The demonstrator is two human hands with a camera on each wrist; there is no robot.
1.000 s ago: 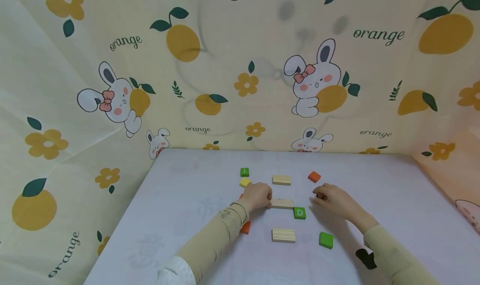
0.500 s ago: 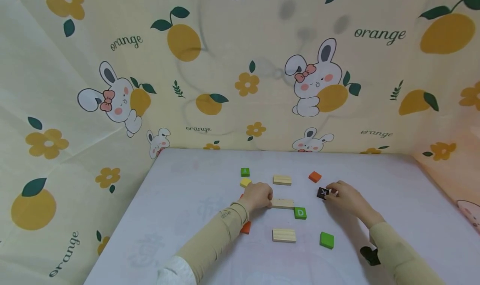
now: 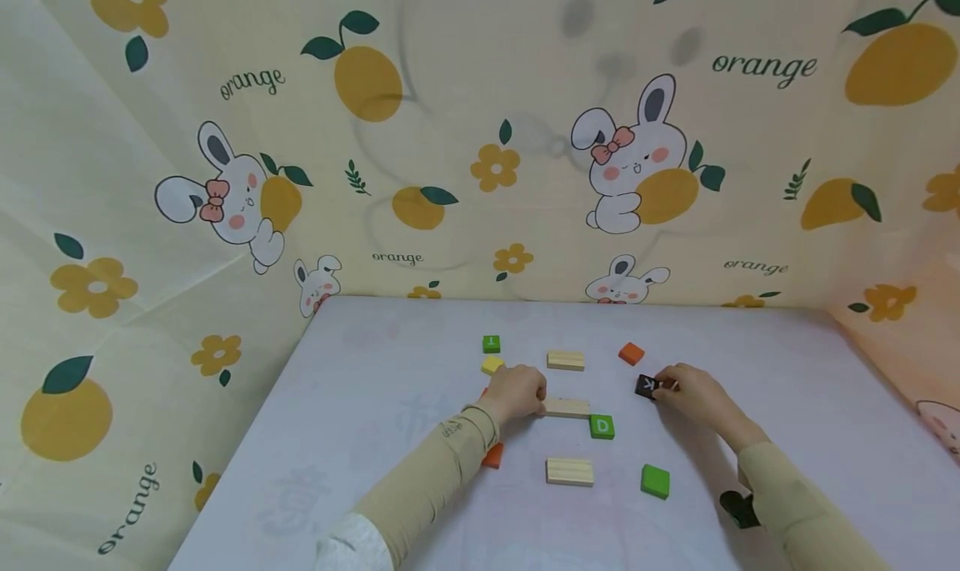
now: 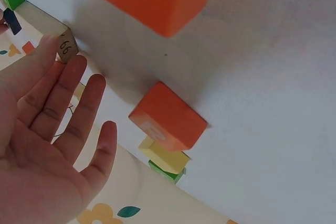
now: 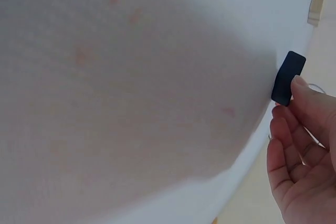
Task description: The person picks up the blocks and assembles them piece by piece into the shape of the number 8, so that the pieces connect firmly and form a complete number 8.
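Head view shows two hands at work over a white table with a row of wooden blocks down its middle. The left hand pinches the left end of the middle wooden block, thumb and forefinger at that end; the left wrist view shows its other fingers spread and slightly bent. The green D block sits against the right end of this wooden block.

Farther right, the right hand holds the black K block, clamped between thumb and fingers, its letter face turned toward the head camera. Whether the black K block touches the table cannot be told. Just beyond it lies the right orange block.

On the far side is the far wooden block, and on the near side the near wooden block, with the plain green block to its right. Left of the far wooden block lie the green T block and, just nearer, the yellow block. Two orange blocks lie by the left arm, both partly hidden in the head view. Behind the table hangs a cream cloth printed with rabbits and oranges.
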